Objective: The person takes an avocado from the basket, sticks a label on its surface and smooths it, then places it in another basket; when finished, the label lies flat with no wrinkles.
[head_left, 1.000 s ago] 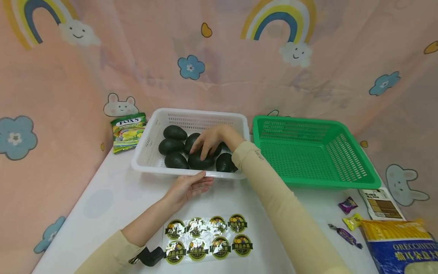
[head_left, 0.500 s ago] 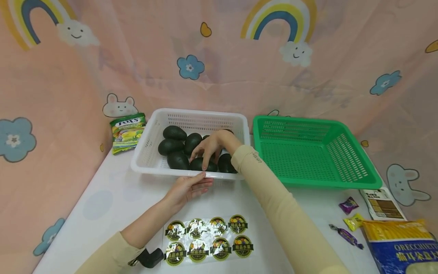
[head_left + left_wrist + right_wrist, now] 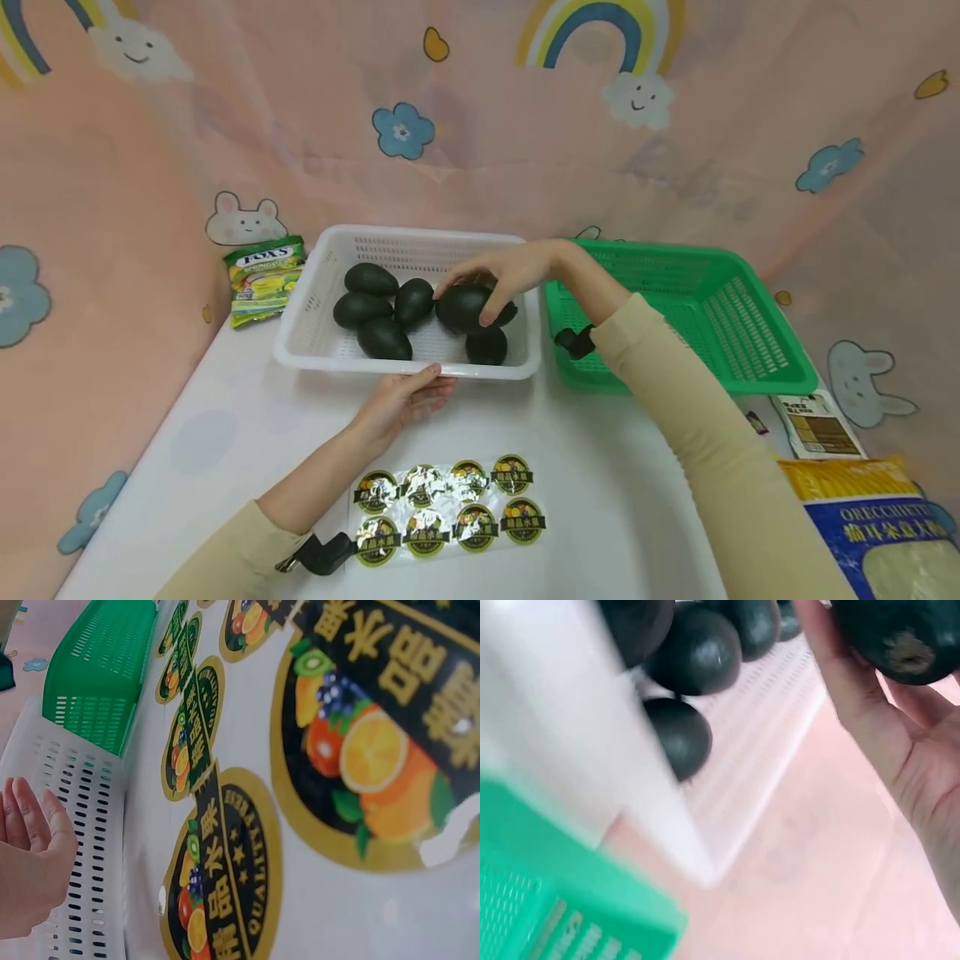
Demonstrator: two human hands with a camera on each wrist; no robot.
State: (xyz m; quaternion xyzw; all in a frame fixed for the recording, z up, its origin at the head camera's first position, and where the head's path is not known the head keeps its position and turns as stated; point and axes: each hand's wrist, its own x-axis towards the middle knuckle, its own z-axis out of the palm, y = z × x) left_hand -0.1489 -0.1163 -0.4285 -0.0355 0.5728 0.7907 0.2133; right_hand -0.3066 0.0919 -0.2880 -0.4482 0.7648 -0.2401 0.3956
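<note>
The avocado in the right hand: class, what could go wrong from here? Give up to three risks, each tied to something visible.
1. The avocado looks smooth and rounded, so it might slip from the right hand.
2. If dropped, it could knock the other avocados lying loose in the white basket.
3. The left hand is at the basket's near rim; a careless tug could perhaps jolt everything inside.

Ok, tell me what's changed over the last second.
The right hand, earlier down among the fruit, has lifted an avocado upward, the middle one of the white basket's front row. The left hand stays at that basket's front rim; the green basket and stickers stay put.
</note>
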